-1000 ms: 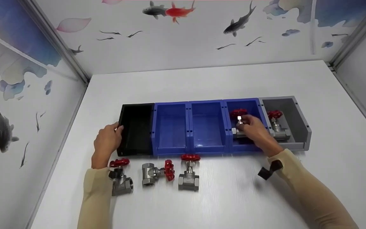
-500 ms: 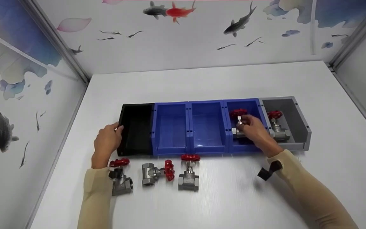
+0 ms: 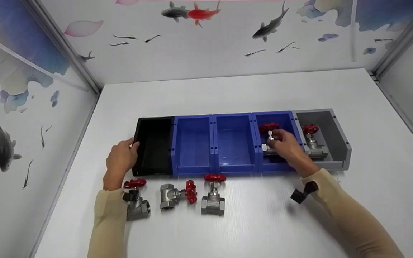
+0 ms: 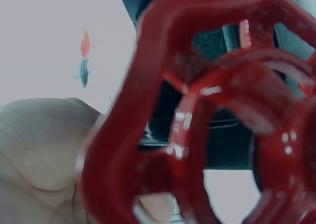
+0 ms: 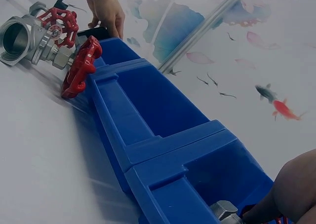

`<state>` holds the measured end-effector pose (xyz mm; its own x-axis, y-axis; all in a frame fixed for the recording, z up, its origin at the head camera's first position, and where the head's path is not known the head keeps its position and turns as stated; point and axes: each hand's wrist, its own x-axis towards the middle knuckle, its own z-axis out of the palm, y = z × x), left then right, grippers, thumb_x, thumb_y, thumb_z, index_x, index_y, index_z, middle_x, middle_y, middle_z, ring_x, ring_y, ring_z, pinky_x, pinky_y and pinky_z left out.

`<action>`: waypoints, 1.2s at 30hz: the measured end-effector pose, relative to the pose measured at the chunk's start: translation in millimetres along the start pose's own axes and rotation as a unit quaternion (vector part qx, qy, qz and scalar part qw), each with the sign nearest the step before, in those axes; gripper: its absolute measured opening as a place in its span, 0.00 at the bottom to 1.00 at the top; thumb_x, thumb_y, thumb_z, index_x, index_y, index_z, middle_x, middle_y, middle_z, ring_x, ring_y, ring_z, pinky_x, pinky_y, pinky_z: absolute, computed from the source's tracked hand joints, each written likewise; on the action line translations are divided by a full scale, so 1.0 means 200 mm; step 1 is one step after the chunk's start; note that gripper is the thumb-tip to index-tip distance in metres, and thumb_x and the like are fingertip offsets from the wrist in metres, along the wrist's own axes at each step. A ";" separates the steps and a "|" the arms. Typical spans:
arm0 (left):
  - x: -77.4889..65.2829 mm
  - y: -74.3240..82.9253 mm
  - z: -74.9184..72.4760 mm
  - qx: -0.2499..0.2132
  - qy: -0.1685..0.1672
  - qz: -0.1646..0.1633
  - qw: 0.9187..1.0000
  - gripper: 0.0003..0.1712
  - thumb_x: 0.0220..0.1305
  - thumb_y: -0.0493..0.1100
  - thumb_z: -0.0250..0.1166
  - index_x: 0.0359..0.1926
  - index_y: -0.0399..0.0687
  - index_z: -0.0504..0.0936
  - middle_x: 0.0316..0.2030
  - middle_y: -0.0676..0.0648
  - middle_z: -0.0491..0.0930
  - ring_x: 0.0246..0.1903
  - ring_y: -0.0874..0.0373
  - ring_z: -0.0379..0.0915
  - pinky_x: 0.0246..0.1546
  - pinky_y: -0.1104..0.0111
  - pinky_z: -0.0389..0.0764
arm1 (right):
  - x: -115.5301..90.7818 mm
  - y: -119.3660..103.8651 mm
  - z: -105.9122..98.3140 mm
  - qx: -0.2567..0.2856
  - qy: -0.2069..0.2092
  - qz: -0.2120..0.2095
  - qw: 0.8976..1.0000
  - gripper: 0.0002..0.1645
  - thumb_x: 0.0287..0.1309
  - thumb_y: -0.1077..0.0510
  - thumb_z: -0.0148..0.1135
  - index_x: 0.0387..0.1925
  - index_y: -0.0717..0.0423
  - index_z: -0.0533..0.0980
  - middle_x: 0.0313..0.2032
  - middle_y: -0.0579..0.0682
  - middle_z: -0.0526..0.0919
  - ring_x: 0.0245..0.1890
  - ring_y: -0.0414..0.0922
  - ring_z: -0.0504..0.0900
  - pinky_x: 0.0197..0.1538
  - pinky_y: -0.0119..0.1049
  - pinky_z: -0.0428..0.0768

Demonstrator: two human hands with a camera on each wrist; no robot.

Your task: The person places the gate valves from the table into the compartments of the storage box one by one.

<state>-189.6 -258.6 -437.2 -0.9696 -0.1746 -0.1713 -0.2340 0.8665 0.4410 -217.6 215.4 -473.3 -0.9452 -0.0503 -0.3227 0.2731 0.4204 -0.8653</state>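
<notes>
My left hand (image 3: 121, 159) grips the left wall of the black bin (image 3: 154, 172), thumb and fingers at its edge. In the left wrist view, a red handwheel (image 4: 118, 120) fills much of the foreground. My right hand (image 3: 288, 147) reaches into the rightmost blue bin (image 3: 276, 167) and holds a metal valve (image 3: 265, 148) by its body. That valve's red handwheel (image 3: 269, 127) points to the back of the bin; my fingers hide part of the body. In the right wrist view, only a hex end (image 5: 224, 209) of it shows clearly beside my fingers.
A similar valve (image 3: 316, 148) lies in the grey bin (image 3: 341, 136). Two more blue bins (image 3: 194, 169) (image 3: 234, 167) join the row. In front lie three red-wheeled valves: left (image 3: 138, 209), middle (image 3: 169, 197) and right (image 3: 213, 204). Printed walls (image 3: 206, 57) enclose the white table.
</notes>
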 end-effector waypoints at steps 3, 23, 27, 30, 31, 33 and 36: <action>0.00 0.00 0.00 0.000 0.001 0.002 1.000 0.28 0.79 0.50 0.47 0.72 0.40 0.66 0.65 0.30 0.69 0.49 0.36 0.78 0.39 0.48 0.78 | 0.00 0.00 0.00 -0.005 0.000 0.000 1.000 0.34 0.71 0.62 0.48 0.74 0.68 0.53 0.65 0.66 0.68 0.60 0.57 0.72 0.64 0.50 0.70; 0.00 0.00 0.00 0.005 0.001 -0.002 1.000 0.28 0.79 0.50 0.46 0.72 0.41 0.65 0.65 0.29 0.69 0.53 0.34 0.76 0.45 0.45 0.78 | 0.00 0.02 0.01 0.001 0.015 -0.021 1.000 0.32 0.69 0.64 0.49 0.71 0.71 0.56 0.63 0.68 0.70 0.56 0.54 0.74 0.55 0.40 0.74; 0.00 0.00 0.00 0.005 -0.003 -0.003 1.000 0.28 0.79 0.50 0.46 0.72 0.40 0.65 0.64 0.29 0.69 0.52 0.34 0.76 0.44 0.45 0.78 | 0.01 0.02 0.01 -0.007 0.017 -0.023 1.000 0.32 0.69 0.64 0.49 0.71 0.71 0.56 0.62 0.67 0.71 0.56 0.53 0.74 0.55 0.40 0.73; 0.00 0.00 -0.01 0.004 -0.003 -0.002 1.000 0.28 0.79 0.50 0.46 0.72 0.40 0.65 0.64 0.30 0.69 0.53 0.34 0.76 0.45 0.44 0.78 | 0.00 0.02 0.01 -0.010 0.017 -0.024 1.000 0.33 0.70 0.64 0.49 0.72 0.71 0.55 0.63 0.67 0.70 0.57 0.54 0.73 0.57 0.43 0.73; 0.00 0.00 -0.01 0.004 -0.003 -0.003 1.000 0.28 0.79 0.50 0.46 0.72 0.40 0.65 0.64 0.30 0.70 0.53 0.34 0.76 0.46 0.44 0.78 | 0.00 0.02 0.01 -0.013 0.018 -0.025 0.999 0.33 0.70 0.64 0.49 0.72 0.71 0.55 0.64 0.67 0.70 0.57 0.54 0.73 0.58 0.44 0.73; 0.00 0.00 0.00 0.002 -0.001 -0.001 1.000 0.28 0.79 0.50 0.46 0.72 0.40 0.65 0.64 0.30 0.70 0.53 0.34 0.76 0.45 0.44 0.78 | 0.00 0.02 0.01 -0.016 0.019 -0.026 0.999 0.33 0.69 0.64 0.49 0.72 0.70 0.55 0.64 0.68 0.69 0.58 0.55 0.73 0.59 0.46 0.72; 0.00 0.00 0.00 0.000 0.001 0.001 1.000 0.28 0.79 0.50 0.47 0.71 0.40 0.66 0.64 0.30 0.70 0.52 0.34 0.76 0.44 0.45 0.78 | 0.01 0.02 0.01 -0.023 0.023 -0.029 0.999 0.34 0.69 0.64 0.49 0.72 0.71 0.55 0.64 0.68 0.69 0.59 0.56 0.72 0.60 0.47 0.71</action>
<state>-189.6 -258.7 -436.9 -0.9701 -0.1742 -0.1689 -0.2325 0.8667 0.4414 -217.4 214.7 -478.5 -0.9667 -0.0336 -0.2536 0.2106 0.4585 -0.8634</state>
